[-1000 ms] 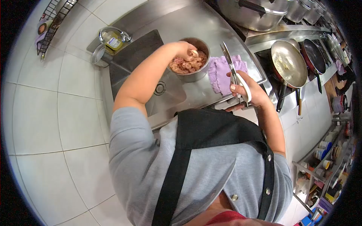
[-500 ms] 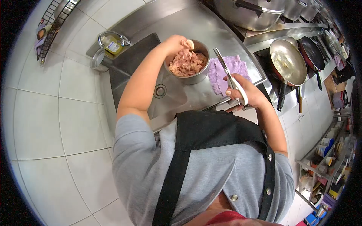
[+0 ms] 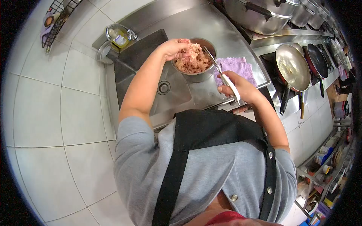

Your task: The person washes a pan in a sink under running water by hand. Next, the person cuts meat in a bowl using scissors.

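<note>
My left hand (image 3: 176, 49) is closed around a piece of raw meat (image 3: 195, 51) over the left rim of a metal pot (image 3: 198, 78). More chopped, pinkish raw meat (image 3: 190, 67) fills much of that pot. My right hand (image 3: 236, 86) grips white-handled scissors (image 3: 231, 87), whose metal blades point up and left across the pot's right rim, near the meat. The blades look close together. A purple cloth (image 3: 241, 69) lies on the steel counter just beyond my right hand.
To the left of the pot is a steel sink (image 3: 177, 90) with a drain. A faucet (image 3: 130, 34) and a bottle of yellow liquid (image 3: 120, 40) stand behind it. On the right, a frying pan (image 3: 292, 67) and a dark pan (image 3: 316, 60) sit on the stove, below large pots (image 3: 260, 22).
My right hand has brought the scissors up and left to the pot, and their blades have come closer together. My left hand still holds meat, now slightly lower against the pot.
</note>
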{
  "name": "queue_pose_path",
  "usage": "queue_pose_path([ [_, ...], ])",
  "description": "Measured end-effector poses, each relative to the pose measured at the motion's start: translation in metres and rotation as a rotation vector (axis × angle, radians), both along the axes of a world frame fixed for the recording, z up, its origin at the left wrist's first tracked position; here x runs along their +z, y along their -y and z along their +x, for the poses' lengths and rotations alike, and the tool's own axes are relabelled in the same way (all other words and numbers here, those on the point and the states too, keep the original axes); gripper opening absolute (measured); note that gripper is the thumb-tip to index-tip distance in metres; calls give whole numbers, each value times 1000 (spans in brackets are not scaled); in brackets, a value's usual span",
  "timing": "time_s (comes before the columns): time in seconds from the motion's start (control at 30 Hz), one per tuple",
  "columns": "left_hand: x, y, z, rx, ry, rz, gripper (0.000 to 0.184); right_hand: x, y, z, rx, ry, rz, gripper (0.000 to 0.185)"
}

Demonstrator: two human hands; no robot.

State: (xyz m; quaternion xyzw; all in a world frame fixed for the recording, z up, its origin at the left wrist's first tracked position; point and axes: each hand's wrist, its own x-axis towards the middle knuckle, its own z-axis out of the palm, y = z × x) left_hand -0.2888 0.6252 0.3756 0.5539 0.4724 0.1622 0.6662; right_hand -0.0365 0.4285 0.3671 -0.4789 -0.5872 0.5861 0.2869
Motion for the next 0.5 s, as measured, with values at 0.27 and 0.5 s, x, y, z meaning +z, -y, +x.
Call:
queue_pose_path([
  [0.27, 15, 20, -3, -53, 455, -151, 10, -4, -18, -12, 49, 43, -32, 71],
  [0.5, 14, 32, 5, 62, 308, -18, 8, -4, -27, -17, 72, -7, -16, 83],
])
